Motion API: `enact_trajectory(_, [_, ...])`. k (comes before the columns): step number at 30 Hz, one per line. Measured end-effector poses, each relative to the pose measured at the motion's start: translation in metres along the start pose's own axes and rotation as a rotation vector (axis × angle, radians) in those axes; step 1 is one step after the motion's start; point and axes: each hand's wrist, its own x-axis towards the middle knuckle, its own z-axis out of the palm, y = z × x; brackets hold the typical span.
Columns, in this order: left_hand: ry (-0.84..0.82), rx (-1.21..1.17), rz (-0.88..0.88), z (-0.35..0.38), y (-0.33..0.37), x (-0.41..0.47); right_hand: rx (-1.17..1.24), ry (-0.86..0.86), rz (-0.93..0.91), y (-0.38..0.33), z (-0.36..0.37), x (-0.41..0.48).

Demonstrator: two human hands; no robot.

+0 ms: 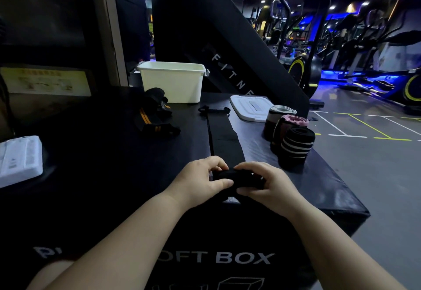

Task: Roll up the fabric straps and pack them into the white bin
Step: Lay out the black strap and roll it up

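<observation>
Two bare forearms [136,232] reach out over the black soft box [102,152], and both hands are clamped on the same thing. The left hand [200,180] and the right hand [271,184] each pinch one end of the rolled part of a black strap [224,139], with fingers curled over the top and thumbs on the near side.

That strap is plain black fabric, wide and flat, with a thin loop at its far end. Its near end is wound into a small tight roll between the two hands. The rest lies flat on the box top, running straight away from the hands and stopping short of the white bin [175,86], near its front right corner.

One white bin stands open; from here its inside is hidden. One white lid [248,107] lies flat to the right of the bin. Further right of the bin and nearer the person, three rolled straps stand on end, close together: a grey-topped roll [276,116], a pink-topped roll [292,124] and a black roll with white stripes [296,146]. At the bin's front left corner lies a loose heap of black-and-orange straps [155,114]; I cannot count them. Far left of the bin sits one white packet [19,159].
</observation>
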Motion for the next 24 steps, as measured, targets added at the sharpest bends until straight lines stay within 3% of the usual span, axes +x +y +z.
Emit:
enact_trajectory(13, [0.023, -0.097, -0.052, 0.003, -0.005, 0.010, -0.015, 0.060, 0.082, 0.003, 0.004, 0.002])
enact_trajectory(24, [0.020, 0.138, -0.075, 0.008, 0.001, 0.011, -0.069, 0.041, 0.097, -0.004, 0.000, 0.006])
